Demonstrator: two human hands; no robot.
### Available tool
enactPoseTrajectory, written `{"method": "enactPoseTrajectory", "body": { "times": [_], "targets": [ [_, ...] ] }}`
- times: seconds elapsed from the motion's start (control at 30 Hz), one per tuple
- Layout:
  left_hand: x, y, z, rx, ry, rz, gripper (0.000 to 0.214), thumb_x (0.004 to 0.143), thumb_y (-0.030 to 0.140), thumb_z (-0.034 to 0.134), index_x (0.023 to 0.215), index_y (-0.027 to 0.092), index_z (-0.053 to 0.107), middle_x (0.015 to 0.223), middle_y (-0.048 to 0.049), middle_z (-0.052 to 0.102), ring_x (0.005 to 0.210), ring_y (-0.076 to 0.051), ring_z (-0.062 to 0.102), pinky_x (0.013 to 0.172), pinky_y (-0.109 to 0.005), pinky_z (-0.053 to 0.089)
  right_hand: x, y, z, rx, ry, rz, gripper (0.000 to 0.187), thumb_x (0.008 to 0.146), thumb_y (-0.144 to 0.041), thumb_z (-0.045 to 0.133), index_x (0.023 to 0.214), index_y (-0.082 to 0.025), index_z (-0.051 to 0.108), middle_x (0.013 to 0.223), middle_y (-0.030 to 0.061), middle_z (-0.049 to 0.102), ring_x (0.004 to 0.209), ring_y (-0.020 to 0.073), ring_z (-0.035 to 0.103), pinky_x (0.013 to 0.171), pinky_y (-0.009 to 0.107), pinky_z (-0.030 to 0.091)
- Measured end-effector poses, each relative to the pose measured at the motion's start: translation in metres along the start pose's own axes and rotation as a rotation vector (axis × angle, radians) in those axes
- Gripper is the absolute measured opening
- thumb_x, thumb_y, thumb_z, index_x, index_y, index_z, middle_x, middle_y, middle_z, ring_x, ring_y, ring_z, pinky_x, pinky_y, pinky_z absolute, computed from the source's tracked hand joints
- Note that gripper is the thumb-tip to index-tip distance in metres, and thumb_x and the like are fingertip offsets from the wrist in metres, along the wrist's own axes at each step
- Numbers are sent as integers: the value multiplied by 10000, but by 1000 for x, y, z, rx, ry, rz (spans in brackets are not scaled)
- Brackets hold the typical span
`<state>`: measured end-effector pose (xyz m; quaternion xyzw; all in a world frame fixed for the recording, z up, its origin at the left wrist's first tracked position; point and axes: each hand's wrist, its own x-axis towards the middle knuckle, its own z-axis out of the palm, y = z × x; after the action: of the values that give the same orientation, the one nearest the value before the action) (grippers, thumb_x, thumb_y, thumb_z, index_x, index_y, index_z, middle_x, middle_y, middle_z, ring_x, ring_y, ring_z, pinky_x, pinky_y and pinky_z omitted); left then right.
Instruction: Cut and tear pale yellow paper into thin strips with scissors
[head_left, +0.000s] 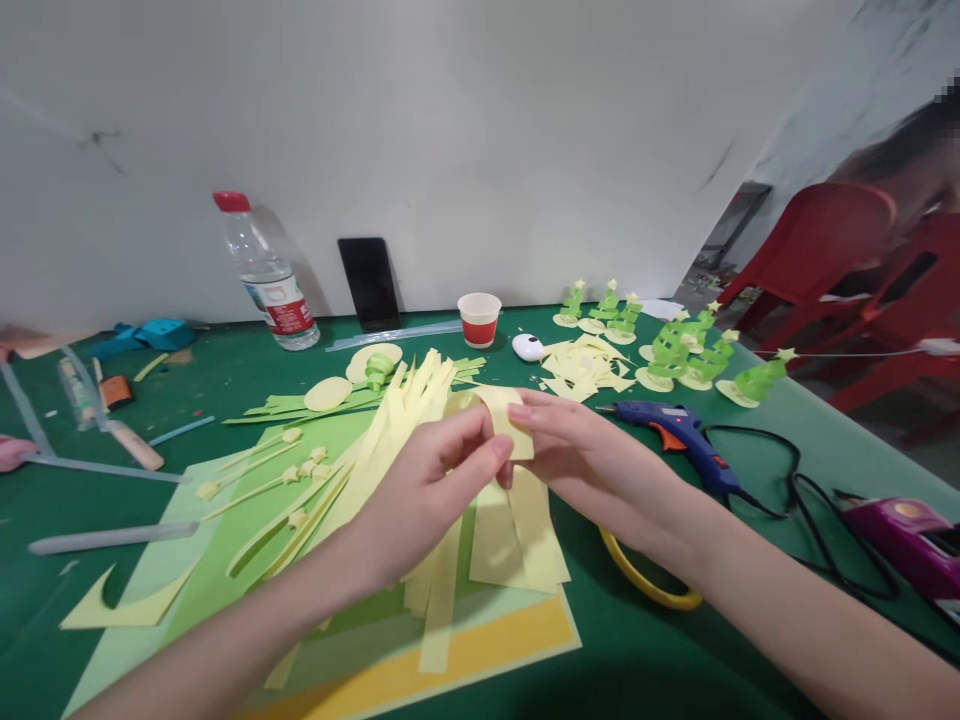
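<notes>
Both hands are up over the green table [637, 660] and meet mid-frame. The left hand [431, 485] and right hand [592, 450] each pinch the same pale yellow paper strip [514, 415], fingertips closed on it from either side. The strip's top is bent over, curled or folded, can't tell which. It's off the table, held just above the fan of cut yellow strips [405, 410]. Those lie on a light green sheet [217, 560], with an orange-yellow sheet [495, 650] showing under it at the near edge. A yellow ring [649, 585] lies partly hidden below the right wrist. The blue glue gun [686, 432] lies just right of the right hand, its black cord [795, 500] looping toward the purple glue gun [904, 535] at the table edge. Back right there's a row of green paper trees [679, 350] with a heap of yellow offcuts [585, 365] beside them. Along the wall: paper cup [479, 318], white oval gadget [529, 347], phone [369, 283] leaning upright, water bottle [266, 280]. A clear glue stick [112, 538] lies well left of the hands. Red chairs [817, 240] stand off the table to the right, with another person [915, 170] partly in view there.
</notes>
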<state>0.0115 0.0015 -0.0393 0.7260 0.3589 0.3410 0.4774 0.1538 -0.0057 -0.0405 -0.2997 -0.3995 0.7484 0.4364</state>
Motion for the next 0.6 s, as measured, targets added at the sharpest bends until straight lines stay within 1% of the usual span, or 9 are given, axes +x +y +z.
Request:
{"method": "enactPoseTrajectory", "body": {
  "times": [0.07,0.13,0.2,0.27,0.37,0.43,0.5,0.53,0.6],
  "targets": [
    [-3,4,2,61,-126,-82,257,809,239,383,566,185,447,543,56,419,508,-93,390,487,-210,305,-1,-7,-2,-9,24,28,143,776,-252,564,674,-153,583,618,-21,513,604,96,496,590,228,415],
    [-10,7,5,132,-269,-182,269,811,244,366,558,182,434,548,51,438,523,-97,404,498,-207,306,0,-15,-6,-23,95,28,105,745,-242,594,682,-159,606,627,-21,548,613,95,520,580,217,418],
    [-20,7,8,193,-384,-290,290,825,289,340,565,186,417,574,40,469,569,-112,439,514,-209,315,2,-22,-15,-133,197,-15,92,694,-237,640,644,-164,616,643,-30,574,632,76,527,584,187,404],
    [-32,4,8,261,-453,-392,320,837,349,308,581,190,414,625,25,488,648,-136,477,559,-218,341,6,-27,-27,-306,261,-55,124,642,-261,682,606,-163,615,652,-29,591,628,66,516,561,178,381],
    [-49,-7,7,368,-464,-495,331,834,375,284,598,192,426,690,8,493,733,-162,504,652,-243,371,12,-30,-43,-466,267,-25,199,569,-245,735,519,-143,570,539,-36,542,487,49,429,448,190,299],
    [-60,-15,6,420,-443,-543,322,825,362,284,592,192,427,690,3,502,718,-162,517,666,-246,381,16,-28,-48,-512,247,32,296,532,-191,754,422,-138,485,394,-76,405,375,24,289,382,199,198],
    [-69,-24,7,466,-420,-544,328,823,348,280,572,191,422,657,1,517,683,-157,530,646,-235,389,20,-22,-49,-551,239,81,395,520,-168,758,364,-148,396,321,-107,287,332,6,189,359,203,130],
    [-73,-28,7,498,-407,-524,336,824,344,279,562,192,424,633,0,524,664,-154,534,631,-228,391,23,-17,-48,-563,240,100,427,524,-174,756,354,-154,365,303,-114,262,320,1,171,352,201,118],
    [-81,-36,7,581,-372,-470,351,829,337,281,564,193,460,601,-3,543,620,-151,537,595,-219,391,29,-4,-48,-579,246,117,427,544,-217,748,371,-158,362,290,-108,286,301,0,192,330,190,133]
  ]
}}
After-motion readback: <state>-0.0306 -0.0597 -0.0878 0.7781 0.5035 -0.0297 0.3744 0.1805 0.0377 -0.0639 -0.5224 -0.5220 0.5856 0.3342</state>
